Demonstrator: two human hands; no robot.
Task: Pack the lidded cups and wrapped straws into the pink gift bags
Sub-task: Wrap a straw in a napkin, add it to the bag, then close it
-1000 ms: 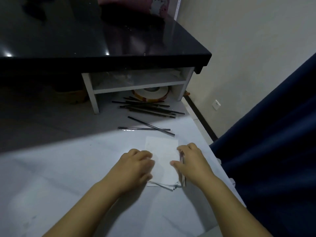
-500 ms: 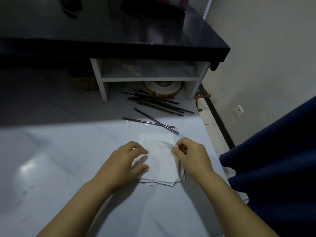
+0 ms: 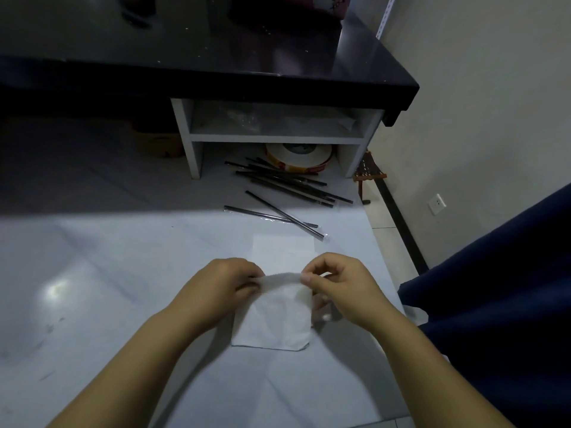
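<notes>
stage: early, 0 packed | left hand [image 3: 225, 282] + right hand [image 3: 336, 282]: both pinching top edge of white flat bag [image 3: 278, 316], well before shelf [image 3: 278, 139] | wrapped straws [image 3: 287, 186]: loose, just before shelf | cups: 0 visible

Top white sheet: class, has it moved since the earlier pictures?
Yes. The left hand and right hand have lifted the sheet off the stack, away from the crossed straws.
</notes>
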